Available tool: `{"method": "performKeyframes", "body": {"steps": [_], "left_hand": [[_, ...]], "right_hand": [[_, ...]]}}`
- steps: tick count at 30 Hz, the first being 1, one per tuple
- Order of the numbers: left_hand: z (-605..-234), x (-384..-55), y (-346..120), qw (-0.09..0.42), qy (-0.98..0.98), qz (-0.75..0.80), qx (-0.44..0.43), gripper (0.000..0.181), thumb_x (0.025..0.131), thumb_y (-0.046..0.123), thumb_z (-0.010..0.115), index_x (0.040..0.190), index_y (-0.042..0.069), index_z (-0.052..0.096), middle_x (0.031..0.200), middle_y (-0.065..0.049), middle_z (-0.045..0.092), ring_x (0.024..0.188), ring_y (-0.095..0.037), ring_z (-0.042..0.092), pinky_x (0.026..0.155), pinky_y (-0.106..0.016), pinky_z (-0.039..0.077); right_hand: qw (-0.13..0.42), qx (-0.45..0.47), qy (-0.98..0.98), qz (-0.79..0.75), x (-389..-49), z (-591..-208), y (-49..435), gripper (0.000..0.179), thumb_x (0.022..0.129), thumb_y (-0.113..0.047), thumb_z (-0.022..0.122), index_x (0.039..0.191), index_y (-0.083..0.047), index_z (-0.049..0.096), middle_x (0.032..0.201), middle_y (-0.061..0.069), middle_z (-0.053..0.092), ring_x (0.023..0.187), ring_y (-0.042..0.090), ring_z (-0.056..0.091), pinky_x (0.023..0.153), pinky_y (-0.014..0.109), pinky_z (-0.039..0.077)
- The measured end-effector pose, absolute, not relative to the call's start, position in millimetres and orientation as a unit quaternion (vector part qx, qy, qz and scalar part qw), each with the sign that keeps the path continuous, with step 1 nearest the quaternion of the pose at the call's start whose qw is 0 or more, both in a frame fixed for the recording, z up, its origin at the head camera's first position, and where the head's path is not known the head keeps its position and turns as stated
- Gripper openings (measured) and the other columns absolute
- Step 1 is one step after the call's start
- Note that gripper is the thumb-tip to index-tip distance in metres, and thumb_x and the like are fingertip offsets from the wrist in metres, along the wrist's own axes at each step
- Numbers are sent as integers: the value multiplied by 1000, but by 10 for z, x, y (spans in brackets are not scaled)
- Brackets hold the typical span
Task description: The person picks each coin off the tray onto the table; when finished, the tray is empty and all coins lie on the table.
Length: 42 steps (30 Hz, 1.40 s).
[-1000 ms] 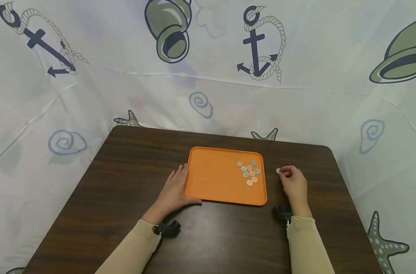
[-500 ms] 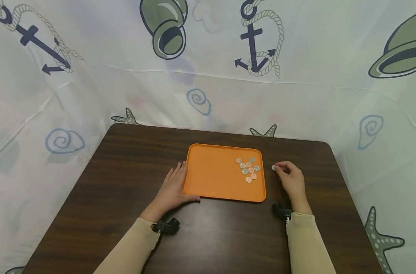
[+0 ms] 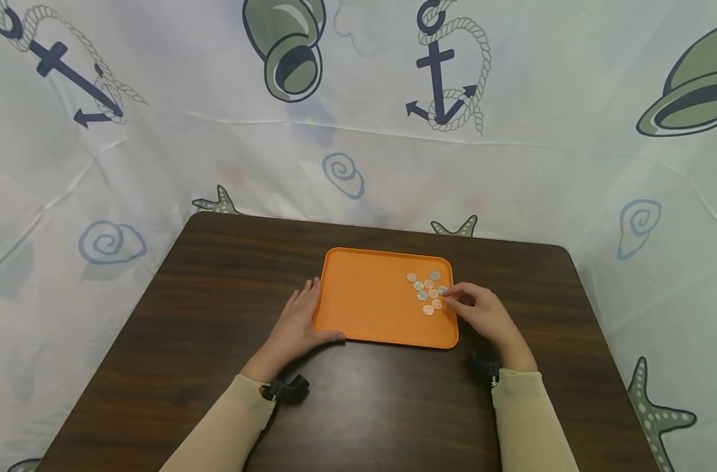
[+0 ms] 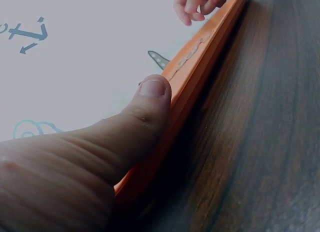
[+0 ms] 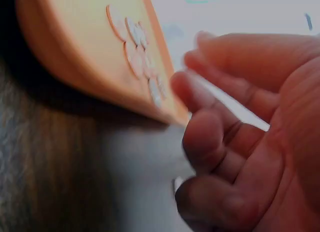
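at the left, the left hand [image 3: 293, 331] lies against the tray with its fingers straight along the left side and its thumb at the near left corner, a black wrist device [image 3: 289, 389] just behind it. next comes the orange tray [image 3: 358, 298] itself, a shallow, low-rimmed one, flat on the dark wooden table [image 3: 217, 314]. the left and middle of its floor are bare; the coins [image 3: 428, 310] lie in the right part, some coppery, some silvery, nine that can be counted, in a loose cluster near the right rim. furthest right, the right hand [image 3: 485, 313] reaches over that rim, fingers bent and thumb near the forefinger, its tips at the cluster's right edge; whether they pinch a coin cannot be told, even from the blurred right wrist view.
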<state>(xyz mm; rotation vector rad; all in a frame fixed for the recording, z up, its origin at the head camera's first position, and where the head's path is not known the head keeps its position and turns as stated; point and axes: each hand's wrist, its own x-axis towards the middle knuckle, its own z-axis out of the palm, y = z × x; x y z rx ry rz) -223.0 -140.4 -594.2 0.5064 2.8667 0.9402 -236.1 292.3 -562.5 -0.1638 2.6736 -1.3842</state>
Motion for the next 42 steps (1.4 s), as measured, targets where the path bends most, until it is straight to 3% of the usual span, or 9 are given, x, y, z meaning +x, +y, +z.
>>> {"method": "performKeyframes", "body": {"steps": [7,16,22,34,42], "left_hand": [[-5941,-2230,-1407,38,938,302,167,139,80,73,87,175,4,13,183,-15,17,172,-33,13,139,-58,7],[-5932,-2213,-1431,40,937,306,166,138,80,73,86,175,4,13,183,-16,17,172,-33,12,139,-58,6],[-5923,-2222,-1419,36,935,310,170,138,81,72,87,175,4,13,183,-16,17,172,-32,12,139,-58,6],[-5954,-2222,-1411,35,934,311,169,138,80,73,86,176,6,13,183,-14,17,173,-31,12,139,-58,6],[-5979,-2230,-1402,37,935,309,169,138,80,74,86,176,6,13,184,-14,16,173,-31,11,139,-58,6]], "right_hand": [[34,-93,929,-357,-2337,-5535,2748,15,101,-22,81,115,-15,82,98,3,69,93,24,60,83,36,54],[60,-104,942,-313,-2361,-5577,2688,10,98,-23,83,108,-18,83,88,0,62,87,21,53,69,31,48],[69,-99,942,-313,-2364,-5570,2688,20,96,-23,86,114,-17,81,86,3,58,80,20,52,62,28,45],[100,-95,927,-350,-2347,-5566,2668,16,97,-15,84,107,-9,74,90,8,56,76,21,54,63,27,46],[84,-77,904,-411,-2365,-5701,2774,17,100,-22,82,107,-15,68,95,7,64,84,24,57,67,27,52]]}}
